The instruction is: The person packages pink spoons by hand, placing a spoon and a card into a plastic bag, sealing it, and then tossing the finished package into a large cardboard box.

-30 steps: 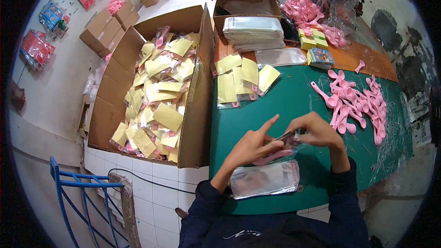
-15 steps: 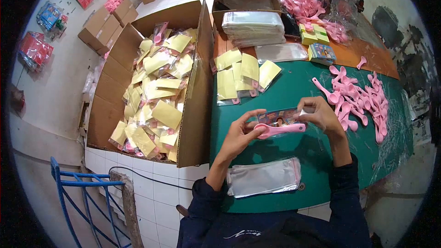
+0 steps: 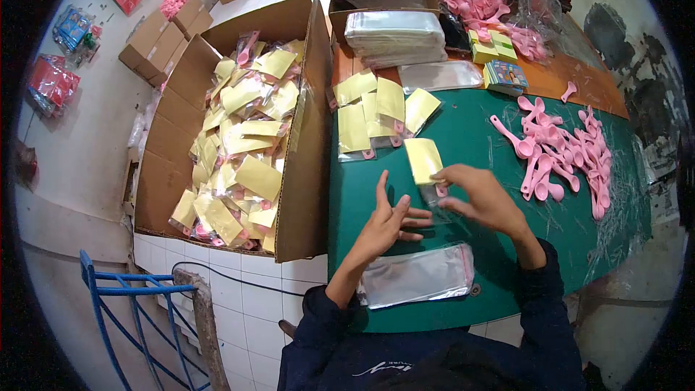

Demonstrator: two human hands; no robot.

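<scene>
My right hand [image 3: 483, 197] pinches a bagged spoon packet [image 3: 423, 161] between thumb and fingers. Its yellow card back faces up, and a bit of pink handle shows at the lower end inside the clear bag. My left hand [image 3: 385, 223] is to the left of the packet, fingers spread, holding nothing. Just below that hand lies a stack of clear plastic bags [image 3: 416, 275]. Several finished packets with yellow cards [image 3: 355, 128] lie farther up the green table [image 3: 463, 119]. Loose pink spoons [image 3: 544, 156] are heaped to the right.
A large cardboard box [image 3: 300, 152] full of yellow-carded packets [image 3: 257, 177] stands left of the table. At the back are a thick stack of clear bags [image 3: 397, 35], printed cards [image 3: 507, 76] and more pink spoons [image 3: 474, 0]. A blue metal frame [image 3: 137, 289] stands lower left.
The spoon and printed card, held in both hands before, are now turned over with the yellow side up. My left hand has let go and opened; my right hand has moved slightly left with the packet.
</scene>
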